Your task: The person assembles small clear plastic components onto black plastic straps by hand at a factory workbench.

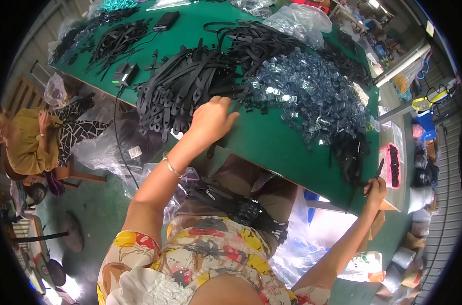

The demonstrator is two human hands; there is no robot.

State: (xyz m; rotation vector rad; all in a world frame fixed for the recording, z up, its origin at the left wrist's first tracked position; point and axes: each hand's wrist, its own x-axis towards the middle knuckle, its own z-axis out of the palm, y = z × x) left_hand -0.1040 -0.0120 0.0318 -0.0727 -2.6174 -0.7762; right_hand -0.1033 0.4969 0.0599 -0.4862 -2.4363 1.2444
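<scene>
My left hand (214,118) is at the near edge of a large pile of black straps (190,76). Its fingers are closed, and a dark strap shows by the thumb, with a dark end below the hand. At the table's right corner my right hand (376,190) pinches a black strap (380,166), whose tip sticks up above the fingers. Just left of that hand, more black straps (349,162) hang over the edge. Between the hands spreads a heap of clear, bluish plastic buckles (312,91). Several black straps with buckles (246,209) lie across my lap.
The green table (271,137) fills the middle. A black box (125,74) with a cable and a dark device (166,21) lie at its left. Clear plastic bags (297,20) sit at the back. A pink basket (392,165) stands right. A person (32,137) sits at the left.
</scene>
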